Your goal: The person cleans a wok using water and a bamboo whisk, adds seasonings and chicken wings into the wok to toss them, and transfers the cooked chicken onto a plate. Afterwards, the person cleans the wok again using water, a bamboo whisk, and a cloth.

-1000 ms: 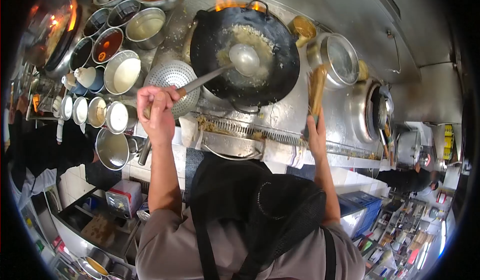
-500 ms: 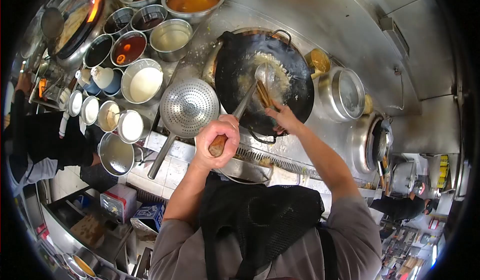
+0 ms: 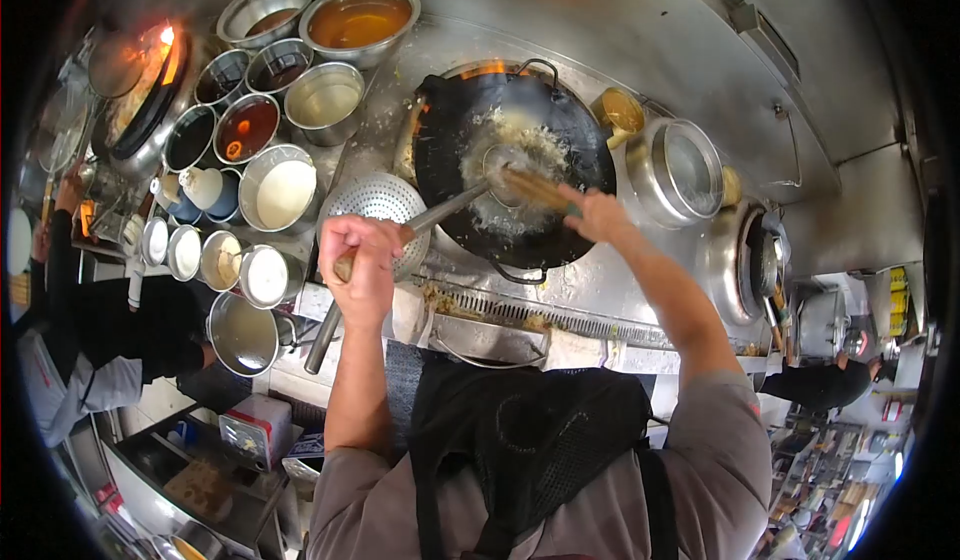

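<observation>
My left hand (image 3: pixel 357 268) is wrapped round the wooden-ended handle of a metal ladle (image 3: pixel 450 207). The ladle's bowl lies in the black wok (image 3: pixel 573 140), among foamy liquid and pale scraps. In my right hand (image 3: pixel 602 216) is a bamboo wok brush (image 3: pixel 540 190), blurred by motion, its bristle end at the ladle's bowl. Whether brush and bowl touch, I cannot tell. Beneath my left hand and the ladle's handle lies a perforated strainer (image 3: pixel 372 203), partly covered by them. Flames show at the wok's far rim.
Several metal pots of sauces, among them a white one (image 3: pixel 284 192) and an amber one (image 3: pixel 362 22), crowd the left. A lidded steel pot (image 3: pixel 675 175) stands right of the wok. Fire burns at another wok (image 3: pixel 150 110); a co-worker's dark sleeve (image 3: pixel 120 320) is far left.
My left hand has moved left with the ladle handle, which now lies flatter across the strainer. The brush has swung more sideways, and my right hand has shifted right. Flames now show behind the wok.
</observation>
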`<state>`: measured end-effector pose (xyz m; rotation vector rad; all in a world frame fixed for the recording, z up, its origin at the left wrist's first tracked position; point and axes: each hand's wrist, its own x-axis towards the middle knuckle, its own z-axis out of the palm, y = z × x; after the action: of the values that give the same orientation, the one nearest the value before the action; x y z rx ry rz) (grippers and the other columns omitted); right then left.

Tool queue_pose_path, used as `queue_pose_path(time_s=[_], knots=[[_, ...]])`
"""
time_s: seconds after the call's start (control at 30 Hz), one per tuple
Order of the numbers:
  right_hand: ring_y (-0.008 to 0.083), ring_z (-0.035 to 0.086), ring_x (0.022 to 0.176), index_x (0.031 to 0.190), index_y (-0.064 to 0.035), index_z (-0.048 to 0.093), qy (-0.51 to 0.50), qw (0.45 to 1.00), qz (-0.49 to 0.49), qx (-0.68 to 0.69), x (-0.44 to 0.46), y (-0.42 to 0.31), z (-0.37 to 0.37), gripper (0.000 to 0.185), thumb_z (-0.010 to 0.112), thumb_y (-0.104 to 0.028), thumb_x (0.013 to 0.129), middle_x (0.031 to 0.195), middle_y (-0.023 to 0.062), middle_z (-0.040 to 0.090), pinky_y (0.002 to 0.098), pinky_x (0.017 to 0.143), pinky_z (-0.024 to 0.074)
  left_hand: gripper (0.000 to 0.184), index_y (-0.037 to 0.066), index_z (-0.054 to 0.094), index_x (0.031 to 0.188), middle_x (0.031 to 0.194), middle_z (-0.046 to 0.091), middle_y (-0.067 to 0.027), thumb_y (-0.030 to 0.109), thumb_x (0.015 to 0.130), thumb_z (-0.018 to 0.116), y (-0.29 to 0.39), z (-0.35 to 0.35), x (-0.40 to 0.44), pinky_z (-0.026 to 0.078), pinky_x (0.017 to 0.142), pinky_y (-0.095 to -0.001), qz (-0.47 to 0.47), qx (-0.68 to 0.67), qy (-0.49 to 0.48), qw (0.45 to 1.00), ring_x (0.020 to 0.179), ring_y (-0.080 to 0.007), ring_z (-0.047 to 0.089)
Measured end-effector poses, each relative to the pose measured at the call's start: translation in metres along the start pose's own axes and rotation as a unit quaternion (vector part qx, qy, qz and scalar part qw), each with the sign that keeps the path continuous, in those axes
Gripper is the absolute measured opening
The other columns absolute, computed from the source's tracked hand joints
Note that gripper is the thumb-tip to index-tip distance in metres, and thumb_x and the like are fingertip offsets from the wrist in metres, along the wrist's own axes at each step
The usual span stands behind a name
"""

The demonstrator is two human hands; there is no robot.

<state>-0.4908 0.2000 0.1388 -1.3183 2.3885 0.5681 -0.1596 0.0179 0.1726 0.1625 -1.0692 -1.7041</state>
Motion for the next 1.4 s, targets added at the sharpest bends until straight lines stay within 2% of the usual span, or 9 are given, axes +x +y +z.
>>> queue_pose_path(time_s=[0.17,0.33,0.53,0.67,0.8,0.9,0.93,1.07,1.4], knots=[[0.0443,0.065,0.1,0.151,-0.0307,0.03,0.305,0.907,0.169,0.235,0.011,-0.011,0.004,0.066,0.06,-0.042,0.093,0.121,0.0259,0.058,0.0492,0.084,0.0548,0.009,0.006,0.048,0.096,0.07,0.048,-0.005,-0.001,0.092,0.051,-0.021,-0.02,-0.012,0.046,0.085,-0.0429,-0.014,-0.033,0.201,0.979,0.068,-0.0192,0.05],[0.0437,0.065,0.101,0.151,-0.0295,0.032,0.109,0.988,-0.103,0.048,0.01,-0.003,0.011,0.063,0.058,-0.039,0.094,0.121,0.0249,0.058,0.0484,0.086,0.0545,0.009,0.007,0.049,0.098,0.072,0.045,-0.0032,0.0,0.093,0.053,-0.02,-0.035,-0.021,0.045,0.09,-0.0458,-0.057,-0.094,0.292,0.95,0.07,-0.0182,0.047],[0.0454,0.064,0.098,0.15,-0.0252,0.034,0.3,0.911,0.164,0.229,0.032,-0.017,-0.011,0.064,0.059,-0.039,0.093,0.113,0.0261,0.06,0.0516,0.084,0.0533,0.01,0.007,0.048,0.098,0.075,0.047,-0.0038,0.001,0.093,0.055,-0.031,-0.025,-0.016,0.048,0.083,-0.0409,-0.005,-0.068,0.308,0.949,0.073,-0.0176,0.048],[0.0455,0.064,0.1,0.15,-0.0231,0.035,0.116,0.981,-0.1,0.115,0.021,-0.023,0.022,0.066,0.06,-0.041,0.092,0.116,0.0278,0.059,0.05,0.087,0.0531,0.013,0.006,0.048,0.098,0.07,0.048,-0.0039,-0.003,0.092,0.054,-0.027,-0.015,-0.008,0.048,0.082,-0.0408,0.019,-0.05,0.21,0.976,0.068,-0.0169,0.048],[0.0421,0.067,0.095,0.146,-0.0224,0.042,0.102,0.994,0.002,0.029,0.022,-0.017,0.013,0.061,0.06,-0.04,0.092,0.118,0.0309,0.06,0.0482,0.081,0.056,0.015,0.004,0.051,0.092,0.068,0.054,-0.0042,-0.008,0.084,0.055,-0.024,-0.001,-0.013,0.049,0.078,-0.04,0.052,0.062,-0.063,0.995,0.062,-0.0183,0.051],[0.0383,0.071,0.085,0.15,-0.0184,0.035,0.012,0.965,0.058,0.255,0.027,-0.039,0.014,0.064,0.057,-0.04,0.094,0.103,0.0257,0.069,0.0485,0.079,0.0576,0.016,0.004,0.054,0.085,0.072,0.058,-0.006,-0.009,0.076,0.057,-0.024,0.043,-0.014,0.048,0.076,-0.0392,0.105,0.134,-0.227,0.959,0.064,-0.0202,0.054],[0.0391,0.071,0.075,0.151,-0.0167,0.035,-0.07,0.875,0.056,0.475,0.013,-0.051,0.002,0.064,0.056,-0.038,0.095,0.093,0.0263,0.07,0.047,0.075,0.0584,0.016,0.004,0.054,0.085,0.072,0.058,-0.006,-0.009,0.076,0.057,-0.026,0.044,-0.014,0.048,0.076,-0.0392,0.103,0.132,-0.228,0.959,0.064,-0.0202,0.054],[0.0359,0.069,0.096,0.152,-0.0223,0.031,0.051,0.998,0.004,0.044,0.013,-0.009,0.013,0.066,0.059,-0.039,0.094,0.107,0.0286,0.067,0.0457,0.084,0.0558,0.018,0.003,0.055,0.083,0.07,0.058,-0.0063,-0.01,0.07,0.056,-0.019,0.04,-0.01,0.048,0.078,-0.0389,0.08,0.115,-0.213,0.967,0.064,-0.0211,0.055],[0.0407,0.066,0.099,0.15,-0.0247,0.035,0.045,0.996,-0.018,0.069,0.013,0.012,0.018,0.067,0.062,-0.043,0.091,0.105,0.0265,0.068,0.0485,0.086,0.0544,0.018,0.003,0.055,0.082,0.069,0.058,-0.0065,-0.011,0.07,0.053,-0.017,0.048,-0.013,0.049,0.079,-0.0409,0.075,0.143,-0.229,0.96,0.064,-0.0222,0.056]])
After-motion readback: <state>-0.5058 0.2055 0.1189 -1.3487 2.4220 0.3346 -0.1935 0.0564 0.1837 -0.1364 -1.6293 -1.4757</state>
